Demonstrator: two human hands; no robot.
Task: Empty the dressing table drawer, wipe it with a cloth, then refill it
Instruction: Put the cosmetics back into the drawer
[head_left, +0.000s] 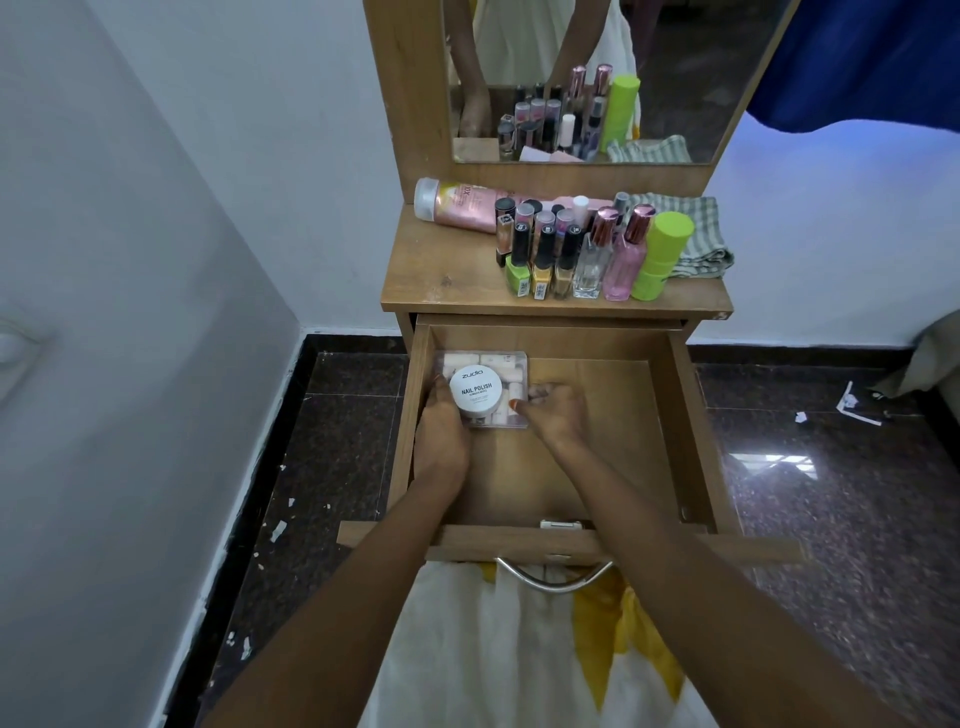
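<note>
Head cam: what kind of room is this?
Likely a bedroom or dressing corner at home. A wooden dressing table with a mirror stands against the wall, nail polish and perfume bottles crowd its top, and both hands work in its open drawer.

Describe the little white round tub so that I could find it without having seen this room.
Start at the open wooden drawer under the dressing table's top. In its far left corner both hands hold a clear plastic box. The white round tub sits on that box, the only thing printed "NAIL POLISH".
</note>
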